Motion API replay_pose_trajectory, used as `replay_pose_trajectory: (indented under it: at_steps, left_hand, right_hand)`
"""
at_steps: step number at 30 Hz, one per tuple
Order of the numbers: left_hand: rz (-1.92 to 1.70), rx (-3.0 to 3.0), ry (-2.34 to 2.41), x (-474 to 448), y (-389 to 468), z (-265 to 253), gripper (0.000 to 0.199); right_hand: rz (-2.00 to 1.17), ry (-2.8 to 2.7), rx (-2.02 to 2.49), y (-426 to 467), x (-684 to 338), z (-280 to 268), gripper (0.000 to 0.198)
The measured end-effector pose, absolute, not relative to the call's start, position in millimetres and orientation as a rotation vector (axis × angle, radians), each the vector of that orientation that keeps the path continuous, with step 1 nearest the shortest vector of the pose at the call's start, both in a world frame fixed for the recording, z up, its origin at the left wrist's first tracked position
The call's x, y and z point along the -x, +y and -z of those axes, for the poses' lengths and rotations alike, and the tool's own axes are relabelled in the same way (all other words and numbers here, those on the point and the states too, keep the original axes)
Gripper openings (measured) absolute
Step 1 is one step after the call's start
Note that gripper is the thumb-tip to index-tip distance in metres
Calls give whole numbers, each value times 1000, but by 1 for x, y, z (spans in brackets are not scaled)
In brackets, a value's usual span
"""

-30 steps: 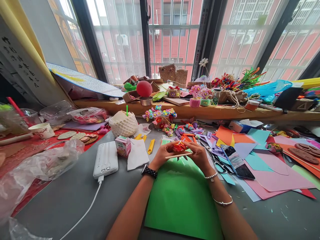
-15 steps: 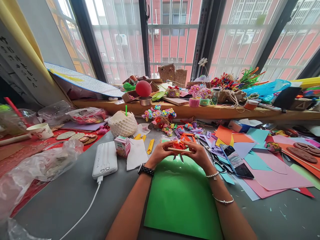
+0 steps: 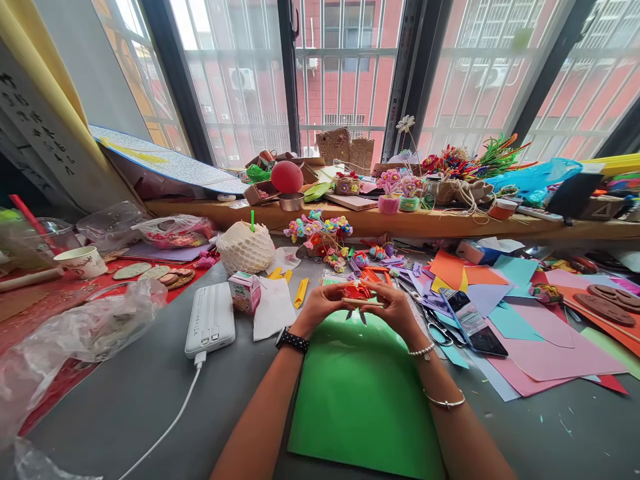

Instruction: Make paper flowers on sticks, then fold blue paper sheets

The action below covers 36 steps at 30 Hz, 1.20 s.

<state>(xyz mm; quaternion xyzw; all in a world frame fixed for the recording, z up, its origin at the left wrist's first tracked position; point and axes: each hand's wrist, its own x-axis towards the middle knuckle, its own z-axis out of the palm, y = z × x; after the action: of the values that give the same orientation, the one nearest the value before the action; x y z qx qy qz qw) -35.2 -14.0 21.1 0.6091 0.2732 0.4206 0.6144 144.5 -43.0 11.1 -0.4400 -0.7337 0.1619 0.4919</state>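
Observation:
Above the far end of a shiny green mat, my two hands meet with fingertips almost touching. My left hand is closed, thumb and fingers pinching one side of a small red-orange paper piece. On its other side my right hand pinches it too. A thin pale stick lies level across the front of the paper, between both thumbs; its ends are partly covered by fingers. Small dark pointed tips show below the stick, and I cannot make out what they are.
Scissors, a phone and coloured paper sheets lie to the right. On the left are a white power bank with a cable, a small drink carton and a net-wrapped coconut. Crafts crowd the windowsill.
The stick has shifted slightly to the right between my thumbs. My right wrist has moved a little to the left; the things on the table stay put.

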Motion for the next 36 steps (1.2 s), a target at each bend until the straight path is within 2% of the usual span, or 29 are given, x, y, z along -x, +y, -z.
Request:
replay_pose_trajectory:
  at_steps: [7, 15, 18, 21, 24, 28, 31, 36]
  left_hand:
    - [-965, -1412, 636, 36, -10, -17, 57]
    - [-994, -1414, 631, 36, -9, -15, 53]
    - [-989, -1467, 639, 35, -10, -18, 54]
    - [-1011, -1503, 644, 38, -9, -21, 56]
    - [-1029, -1590, 718, 45, -5, -21, 55]
    - [-926, -1988, 1010, 55, 1, -18, 48]
    - [-912, -2174, 1133, 56, 1, -16, 44]
    - [-929, -2266, 1123, 50, -1, -10, 50]
  right_hand:
    - [-295, -1707, 1130, -42, -141, -7, 33]
    - [-320, -1692, 1073, -40, -139, -5, 30]
    - [-361, -1693, 1081, -40, -138, -5, 34]
    - [-411, -1675, 1127, -39, -143, -8, 46]
    - [-315, -1583, 1156, -37, -151, -11, 49]
    - [-98, -1584, 1545, -35, -155, -6, 50]
    - [-121, -1849, 1974, -33, -149, 4, 48]
    - [-74, -1982, 2031, -31, -143, 12, 39]
